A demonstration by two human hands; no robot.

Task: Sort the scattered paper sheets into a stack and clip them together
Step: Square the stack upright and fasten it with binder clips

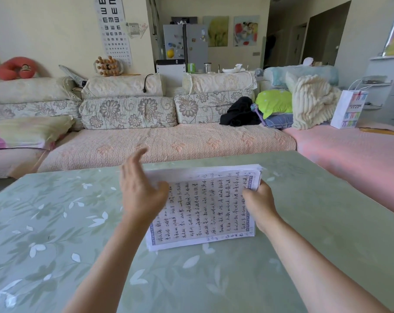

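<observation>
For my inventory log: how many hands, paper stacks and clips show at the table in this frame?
Hands: 2, left hand and right hand
Stacks: 1, the paper stack
Clips: 0 in view
Total: 3

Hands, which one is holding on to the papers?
The right hand, its fingers curled round the right edge of the paper stack. The left hand is open, fingers straight, at the left edge.

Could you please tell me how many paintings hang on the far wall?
2: a yellow-green painting beside the fridge, and a colourful painting just right of it; others may be hidden.
</observation>
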